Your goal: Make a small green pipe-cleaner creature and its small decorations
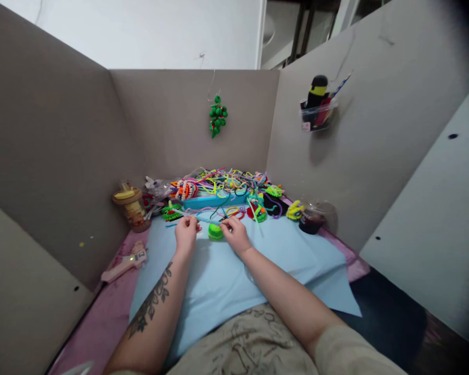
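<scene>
1. Pinching with narrowed fingertips, the left hand held a thin, pale-blue, fuzzy strip, probably pipe cleaner; the right hand pinched it too.
2. The strip spanned the space between both hands, over a smooth light-blue sheet, just beside a rounded, bright-green, fuzzy piece.
3. It looked very light, bendable yet springy, hardly slippery; pinching near its ends seemed best, since hard squeezing might crush the pile.

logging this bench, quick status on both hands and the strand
Left hand and right hand pinching light-blue strand between them. Bright-green piece between hands; contact with strand unclear.
</scene>
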Demonstrator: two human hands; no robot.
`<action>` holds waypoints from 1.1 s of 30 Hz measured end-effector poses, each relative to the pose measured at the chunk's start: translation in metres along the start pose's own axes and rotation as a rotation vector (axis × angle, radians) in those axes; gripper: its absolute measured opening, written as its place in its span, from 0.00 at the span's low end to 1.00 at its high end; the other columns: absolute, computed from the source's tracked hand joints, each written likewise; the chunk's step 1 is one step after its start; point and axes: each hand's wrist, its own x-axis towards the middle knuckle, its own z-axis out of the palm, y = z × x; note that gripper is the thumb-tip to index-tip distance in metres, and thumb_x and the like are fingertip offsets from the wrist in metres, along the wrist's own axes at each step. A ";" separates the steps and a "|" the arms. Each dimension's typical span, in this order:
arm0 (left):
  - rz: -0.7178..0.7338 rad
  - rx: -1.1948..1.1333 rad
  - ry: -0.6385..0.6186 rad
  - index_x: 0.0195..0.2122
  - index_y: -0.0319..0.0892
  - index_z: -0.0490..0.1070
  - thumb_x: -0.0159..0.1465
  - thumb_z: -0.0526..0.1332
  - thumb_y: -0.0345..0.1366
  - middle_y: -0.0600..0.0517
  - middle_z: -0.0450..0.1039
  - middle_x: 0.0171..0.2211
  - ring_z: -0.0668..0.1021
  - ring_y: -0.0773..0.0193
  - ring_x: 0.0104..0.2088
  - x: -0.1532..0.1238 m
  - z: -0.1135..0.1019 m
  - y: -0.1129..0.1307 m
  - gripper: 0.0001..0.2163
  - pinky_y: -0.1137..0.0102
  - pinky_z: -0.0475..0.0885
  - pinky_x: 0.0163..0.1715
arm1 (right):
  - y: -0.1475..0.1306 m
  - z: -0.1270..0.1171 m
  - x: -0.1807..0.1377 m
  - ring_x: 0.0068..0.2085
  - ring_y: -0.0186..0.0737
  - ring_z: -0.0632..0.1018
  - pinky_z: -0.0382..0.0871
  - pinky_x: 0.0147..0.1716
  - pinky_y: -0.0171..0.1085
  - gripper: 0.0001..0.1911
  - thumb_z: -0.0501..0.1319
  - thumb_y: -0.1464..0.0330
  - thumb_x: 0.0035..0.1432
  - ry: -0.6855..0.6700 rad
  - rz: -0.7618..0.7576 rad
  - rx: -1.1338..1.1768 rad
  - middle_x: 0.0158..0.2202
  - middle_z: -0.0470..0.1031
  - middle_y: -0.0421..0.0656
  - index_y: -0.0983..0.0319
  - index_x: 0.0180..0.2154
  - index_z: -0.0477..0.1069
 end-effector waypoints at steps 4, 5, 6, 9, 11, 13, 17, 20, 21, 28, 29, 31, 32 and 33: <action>-0.046 -0.021 -0.023 0.23 0.39 0.66 0.46 0.68 0.43 0.55 0.69 0.21 0.72 0.70 0.21 0.003 -0.001 -0.002 0.15 0.73 0.70 0.23 | -0.001 0.000 -0.001 0.30 0.37 0.71 0.66 0.32 0.36 0.06 0.57 0.68 0.55 -0.013 -0.018 -0.002 0.28 0.69 0.41 0.60 0.29 0.71; -0.059 -0.033 -0.039 0.24 0.38 0.67 0.46 0.68 0.44 0.54 0.69 0.22 0.73 0.69 0.22 0.003 -0.001 -0.002 0.15 0.73 0.70 0.25 | -0.001 0.000 -0.001 0.30 0.37 0.71 0.66 0.32 0.36 0.06 0.57 0.67 0.55 -0.008 -0.019 0.000 0.28 0.69 0.41 0.60 0.29 0.71; -0.071 -0.049 -0.056 0.25 0.38 0.67 0.46 0.68 0.45 0.54 0.70 0.23 0.74 0.68 0.24 0.004 -0.001 -0.002 0.16 0.72 0.71 0.26 | -0.001 0.000 0.000 0.29 0.37 0.71 0.67 0.32 0.36 0.06 0.57 0.67 0.55 -0.002 -0.018 0.002 0.28 0.69 0.41 0.60 0.29 0.71; -0.106 -0.102 -0.120 0.34 0.40 0.69 0.47 0.69 0.46 0.52 0.73 0.28 0.78 0.66 0.30 0.003 0.000 -0.003 0.18 0.72 0.71 0.32 | -0.001 -0.001 0.001 0.29 0.37 0.71 0.66 0.32 0.36 0.06 0.57 0.68 0.55 0.028 -0.008 0.009 0.28 0.69 0.42 0.61 0.29 0.71; -0.132 -0.124 -0.180 0.39 0.42 0.69 0.47 0.69 0.44 0.50 0.75 0.33 0.79 0.64 0.34 0.000 0.003 -0.003 0.21 0.71 0.71 0.34 | -0.002 -0.002 0.001 0.30 0.37 0.70 0.66 0.31 0.36 0.06 0.57 0.67 0.55 0.047 0.000 0.011 0.28 0.69 0.42 0.61 0.29 0.71; -0.160 -0.128 -0.252 0.40 0.43 0.70 0.46 0.70 0.43 0.49 0.76 0.35 0.79 0.62 0.36 -0.005 0.005 -0.004 0.21 0.70 0.72 0.34 | -0.002 -0.002 0.001 0.30 0.37 0.70 0.66 0.31 0.36 0.06 0.56 0.67 0.56 0.051 0.002 0.016 0.28 0.69 0.42 0.61 0.30 0.71; -0.182 -0.124 -0.337 0.34 0.39 0.73 0.45 0.70 0.45 0.47 0.76 0.35 0.78 0.61 0.37 -0.010 0.009 -0.009 0.19 0.69 0.72 0.36 | -0.004 -0.001 0.000 0.30 0.37 0.70 0.65 0.30 0.35 0.06 0.57 0.68 0.56 -0.006 -0.027 0.026 0.28 0.68 0.41 0.61 0.30 0.71; -0.159 -0.137 -0.340 0.30 0.38 0.73 0.45 0.71 0.46 0.48 0.75 0.34 0.76 0.63 0.35 -0.010 0.010 -0.013 0.18 0.70 0.71 0.36 | -0.005 0.000 -0.001 0.30 0.36 0.69 0.65 0.30 0.34 0.05 0.58 0.68 0.55 -0.065 -0.060 0.028 0.27 0.67 0.40 0.61 0.28 0.70; -0.150 -0.143 -0.339 0.30 0.38 0.73 0.45 0.70 0.46 0.48 0.75 0.33 0.76 0.63 0.35 -0.009 0.010 -0.013 0.18 0.70 0.71 0.36 | -0.005 0.001 -0.001 0.30 0.36 0.69 0.64 0.30 0.34 0.04 0.58 0.69 0.54 -0.081 -0.069 0.028 0.27 0.67 0.40 0.61 0.28 0.70; -0.106 -0.185 -0.331 0.29 0.37 0.73 0.46 0.70 0.43 0.50 0.75 0.30 0.75 0.64 0.32 -0.007 0.008 -0.014 0.16 0.70 0.70 0.37 | -0.003 0.004 -0.003 0.29 0.35 0.68 0.62 0.28 0.33 0.05 0.60 0.68 0.55 -0.146 -0.106 0.007 0.26 0.66 0.39 0.61 0.27 0.68; -0.108 -0.192 -0.329 0.29 0.37 0.73 0.46 0.71 0.42 0.50 0.75 0.30 0.75 0.65 0.31 -0.008 0.008 -0.014 0.15 0.70 0.70 0.36 | -0.002 0.004 -0.003 0.29 0.35 0.68 0.62 0.28 0.33 0.05 0.60 0.68 0.55 -0.151 -0.109 0.000 0.26 0.66 0.39 0.61 0.27 0.68; -0.125 -0.211 -0.322 0.29 0.37 0.73 0.47 0.71 0.41 0.51 0.75 0.29 0.75 0.65 0.31 -0.008 0.008 -0.013 0.14 0.71 0.70 0.35 | -0.002 0.004 -0.003 0.29 0.35 0.69 0.62 0.27 0.32 0.05 0.59 0.68 0.56 -0.158 -0.116 -0.018 0.26 0.66 0.39 0.61 0.28 0.68; -0.140 -0.224 -0.319 0.29 0.37 0.72 0.47 0.71 0.40 0.51 0.75 0.29 0.75 0.65 0.31 -0.009 0.008 -0.012 0.14 0.71 0.70 0.35 | -0.001 0.004 -0.003 0.29 0.35 0.69 0.62 0.27 0.32 0.06 0.58 0.68 0.57 -0.161 -0.121 -0.029 0.26 0.67 0.39 0.61 0.28 0.68; -0.158 -0.241 -0.315 0.29 0.37 0.72 0.48 0.71 0.40 0.50 0.75 0.29 0.75 0.65 0.31 -0.010 0.009 -0.010 0.14 0.72 0.70 0.34 | -0.001 0.004 -0.003 0.29 0.34 0.69 0.62 0.27 0.32 0.06 0.57 0.68 0.58 -0.165 -0.127 -0.042 0.26 0.67 0.39 0.61 0.28 0.68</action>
